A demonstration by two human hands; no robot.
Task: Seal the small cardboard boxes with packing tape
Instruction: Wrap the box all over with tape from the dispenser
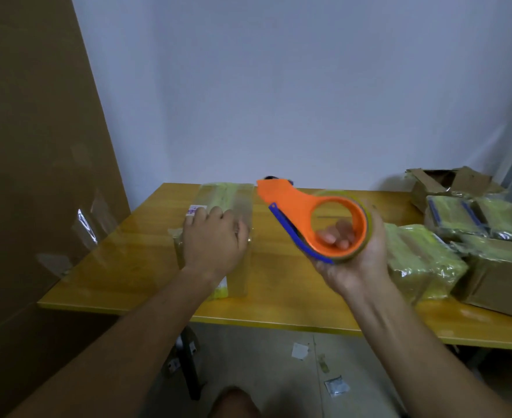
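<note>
While the left hand [214, 241] rests palm-down with relaxed fingers on a tape-wrapped small cardboard box [218, 212] on the yellow worktop [122, 267], the right hand [354, 260] grips an orange tape dispenser [315, 212], fingers curled through its roll, raised just beside the box.

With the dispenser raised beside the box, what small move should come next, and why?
Probably lower the dispenser onto the box to start a strip. The right hand grips it in the air, clear of the table, while the left hand rests on the box, steadying it.
</note>
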